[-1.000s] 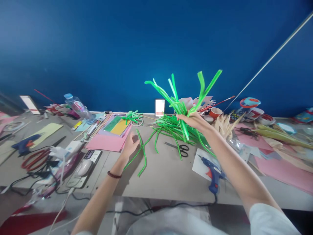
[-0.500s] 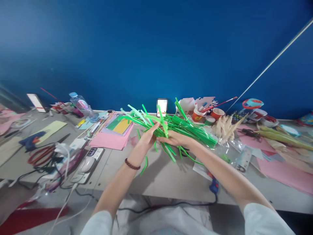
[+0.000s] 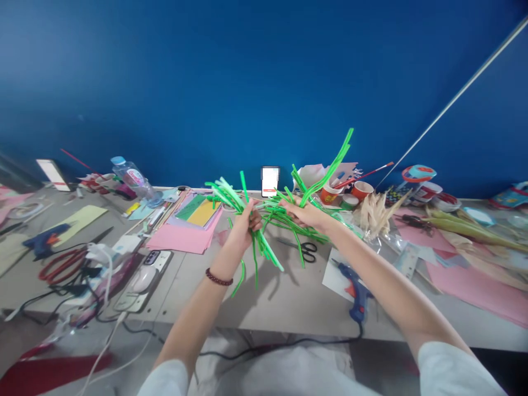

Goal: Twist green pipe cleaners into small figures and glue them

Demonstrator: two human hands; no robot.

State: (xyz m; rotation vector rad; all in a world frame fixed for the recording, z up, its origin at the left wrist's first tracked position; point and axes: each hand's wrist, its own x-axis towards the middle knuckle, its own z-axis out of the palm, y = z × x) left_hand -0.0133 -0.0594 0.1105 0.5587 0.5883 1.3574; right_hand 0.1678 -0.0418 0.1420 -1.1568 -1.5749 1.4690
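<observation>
My left hand (image 3: 244, 226) is closed around a bundle of green pipe cleaners (image 3: 267, 250); pale green ends fan out above the fist and darker ones hang below it. To the right, my right hand (image 3: 306, 214) grips a few green pipe cleaners (image 3: 339, 159), some bent and rising towards the wall. Behind and under the right hand lie more green pipe cleaners, partly hidden by it. Black-handled scissors (image 3: 308, 253) rest on the table below the right hand. A blue glue gun (image 3: 358, 294) lies on white paper beside my right forearm.
Pink paper sheets (image 3: 181, 237) and a phone with a mouse on it (image 3: 144, 278) are on the left. A lit phone (image 3: 270, 181) stands against the blue wall. Paper cups (image 3: 363, 191) and dried husks (image 3: 377, 213) stand back right. A cable (image 3: 264, 348) runs along the table's front.
My hands, together before on one bundle, have moved apart. The right hand has gone right and up with some pipe cleaners; the left keeps its bundle. The scissors and glue gun are more exposed.
</observation>
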